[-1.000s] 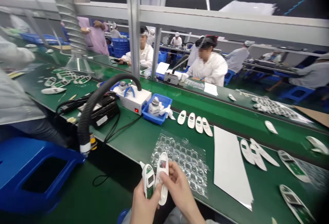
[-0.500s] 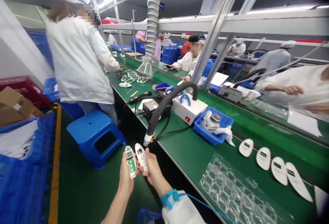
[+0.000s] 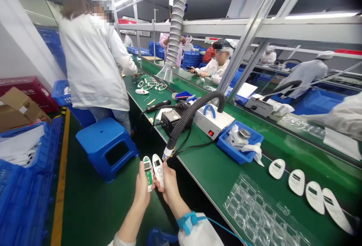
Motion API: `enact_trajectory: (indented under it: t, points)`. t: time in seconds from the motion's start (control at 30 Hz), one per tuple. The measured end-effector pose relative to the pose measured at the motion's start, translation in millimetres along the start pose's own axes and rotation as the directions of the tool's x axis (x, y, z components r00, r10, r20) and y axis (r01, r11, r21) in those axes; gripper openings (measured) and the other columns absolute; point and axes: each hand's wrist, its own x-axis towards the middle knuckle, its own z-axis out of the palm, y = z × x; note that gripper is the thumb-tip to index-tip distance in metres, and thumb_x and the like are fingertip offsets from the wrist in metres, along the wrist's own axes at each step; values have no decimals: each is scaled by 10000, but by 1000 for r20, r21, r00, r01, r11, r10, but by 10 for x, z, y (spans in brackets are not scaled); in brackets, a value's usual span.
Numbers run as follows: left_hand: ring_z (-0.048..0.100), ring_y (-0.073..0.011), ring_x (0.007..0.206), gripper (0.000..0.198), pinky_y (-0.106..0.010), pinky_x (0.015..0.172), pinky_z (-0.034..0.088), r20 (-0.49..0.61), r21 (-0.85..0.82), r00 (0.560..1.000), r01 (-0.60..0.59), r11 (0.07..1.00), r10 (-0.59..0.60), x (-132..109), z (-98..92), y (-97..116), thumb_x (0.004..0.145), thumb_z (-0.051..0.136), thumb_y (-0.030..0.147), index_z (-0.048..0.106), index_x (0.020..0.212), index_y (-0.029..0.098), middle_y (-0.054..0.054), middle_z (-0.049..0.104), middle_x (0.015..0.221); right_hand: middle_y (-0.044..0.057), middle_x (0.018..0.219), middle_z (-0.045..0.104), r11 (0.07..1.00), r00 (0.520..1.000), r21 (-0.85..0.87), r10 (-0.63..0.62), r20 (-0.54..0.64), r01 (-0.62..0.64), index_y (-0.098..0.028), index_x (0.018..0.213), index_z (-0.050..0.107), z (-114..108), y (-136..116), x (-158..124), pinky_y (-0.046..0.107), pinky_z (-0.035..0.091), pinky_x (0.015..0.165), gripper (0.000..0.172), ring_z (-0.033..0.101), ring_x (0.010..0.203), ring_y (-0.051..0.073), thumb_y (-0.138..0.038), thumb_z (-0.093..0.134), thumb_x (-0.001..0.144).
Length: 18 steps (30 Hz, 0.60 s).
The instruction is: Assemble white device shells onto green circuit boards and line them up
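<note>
My left hand (image 3: 142, 185) is closed around a white handset half with a green circuit board (image 3: 149, 176) and a small grey screen facing up. Close beside it, my right hand (image 3: 170, 184) grips a white handset cover (image 3: 158, 168) with a dark window and round buttons. Both pieces are held nearly upright, side by side, in front of the bench edge. Just above the cover is the nozzle of a black flexible hose (image 3: 185, 119). A blue wrist strap (image 3: 189, 221) circles my right wrist.
On the green bench (image 3: 203, 163) stand a white box (image 3: 202, 121) with a red switch, a blue tray (image 3: 240, 155), a clear plastic tray (image 3: 254, 208) and several white covers (image 3: 296, 182). A blue stool (image 3: 103, 136) and a co-worker (image 3: 90, 61) are at left.
The camera view has shifted slightly, moving the scene a little to the right. Both hands still hold the two handset pieces. The co-worker at far right has leaned lower and partly out of view.
</note>
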Motion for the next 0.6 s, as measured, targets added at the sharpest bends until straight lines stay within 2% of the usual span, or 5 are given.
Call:
enact_trajectory:
  t: [0.13,0.23,0.33,0.47,0.6]
  points:
    - [441,-106,400,600,-173,355,299,39,-2,999,6,1000,-6,-75,12,47,768,539,744,556,672,152,11,506,486,15,457,555,1000,1000,22,-13,6,13,-155,584,550,-7,-16,-74,179,142,274,575,445,307,82,-699,554,771]
    - [441,-100,425,598,-179,386,323,121,3,990,77,997,-76,-259,109,-68,756,567,740,567,698,144,6,523,542,18,463,556,999,1000,53,-10,-7,11,-137,607,588,-259,-44,-256,177,170,283,594,456,321,86,-712,567,753]
    - [450,-99,469,617,-188,421,355,168,7,971,169,986,-168,-496,168,-215,754,566,744,605,807,131,0,534,617,41,533,601,987,1000,161,-8,-13,10,-112,659,644,-549,-94,-545,184,281,321,559,503,382,97,-666,646,727]
    - [481,-108,547,624,-198,454,380,174,28,947,269,963,-270,-770,181,-298,770,592,708,615,1040,146,-4,548,734,89,691,672,945,1000,326,20,-13,-15,-90,780,707,-802,-200,-972,235,468,492,501,592,544,136,-585,730,706]
    - [484,-116,573,620,-223,493,421,253,63,929,264,962,-271,-940,245,-241,776,619,673,611,1128,163,-2,547,758,104,788,694,905,1000,425,-29,9,23,-97,909,731,-949,-281,-1267,278,514,632,513,636,679,174,-579,716,737]
